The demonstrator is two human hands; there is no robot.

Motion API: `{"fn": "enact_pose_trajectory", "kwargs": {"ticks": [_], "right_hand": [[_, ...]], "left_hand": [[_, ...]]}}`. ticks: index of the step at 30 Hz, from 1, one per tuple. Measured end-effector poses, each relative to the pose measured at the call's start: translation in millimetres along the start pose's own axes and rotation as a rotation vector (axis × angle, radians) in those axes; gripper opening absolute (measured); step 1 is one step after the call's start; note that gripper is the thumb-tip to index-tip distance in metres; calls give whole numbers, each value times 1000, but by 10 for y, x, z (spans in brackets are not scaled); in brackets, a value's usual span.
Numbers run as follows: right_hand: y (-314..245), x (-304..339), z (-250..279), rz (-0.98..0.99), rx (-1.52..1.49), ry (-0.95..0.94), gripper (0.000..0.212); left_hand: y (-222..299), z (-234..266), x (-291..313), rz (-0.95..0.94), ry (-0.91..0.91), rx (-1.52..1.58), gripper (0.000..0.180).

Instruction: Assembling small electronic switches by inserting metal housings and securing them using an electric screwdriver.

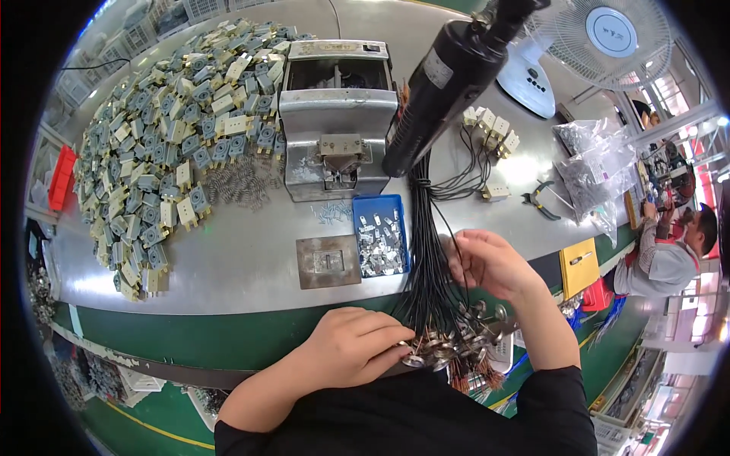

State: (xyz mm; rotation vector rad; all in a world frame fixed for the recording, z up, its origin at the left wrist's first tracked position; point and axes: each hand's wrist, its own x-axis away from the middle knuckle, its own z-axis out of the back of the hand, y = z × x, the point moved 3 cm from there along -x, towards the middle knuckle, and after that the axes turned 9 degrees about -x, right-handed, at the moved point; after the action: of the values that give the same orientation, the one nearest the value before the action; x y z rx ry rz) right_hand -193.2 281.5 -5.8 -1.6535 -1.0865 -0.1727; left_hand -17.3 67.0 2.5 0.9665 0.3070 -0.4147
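A thick bundle of black cables (pixel 430 266) hangs over the front edge of the workbench, its lower ends fitted with round metal parts (pixel 449 346) and copper-coloured wire ends. My left hand (pixel 359 342) is closed at the left side of these ends, fingertips pinched on one of the round metal parts. Right of the bundle, my right hand (pixel 490 264) has its fingers curled around a single black cable that stands off from the rest. Just left of the bundle lies a blue tray (pixel 405 254) of small metal pieces, beside a square metal plate (pixel 304 266).
A grey metal machine (pixel 334 114) stands behind the tray. Heaped at left are many grey-and-cream blocks (pixel 175 110) and loose springs (pixel 243 182). A black cylinder (pixel 449 80) overhangs the cables. Pliers (pixel 544 201), plastic bags (pixel 597 163), and a fan (pixel 532 80) are at right; a person (pixel 673 258) sits beyond.
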Motion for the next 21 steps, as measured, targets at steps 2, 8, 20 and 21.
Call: {"fn": "enact_pose_trajectory", "kwargs": {"ticks": [2,8,20,21], "right_hand": [[8,172,7,5,302,-142,18],[-86,393,94,25,535,-223,14],[-309,558,83,301,794,-20,18],[-338,571,56,279,791,3,20]], "left_hand": [[13,5,-4,4,2,15,21],[70,-9,-28,18,10,45,17],[160,27,-77,39,50,86,13],[177,30,-82,17,51,82,15]]}}
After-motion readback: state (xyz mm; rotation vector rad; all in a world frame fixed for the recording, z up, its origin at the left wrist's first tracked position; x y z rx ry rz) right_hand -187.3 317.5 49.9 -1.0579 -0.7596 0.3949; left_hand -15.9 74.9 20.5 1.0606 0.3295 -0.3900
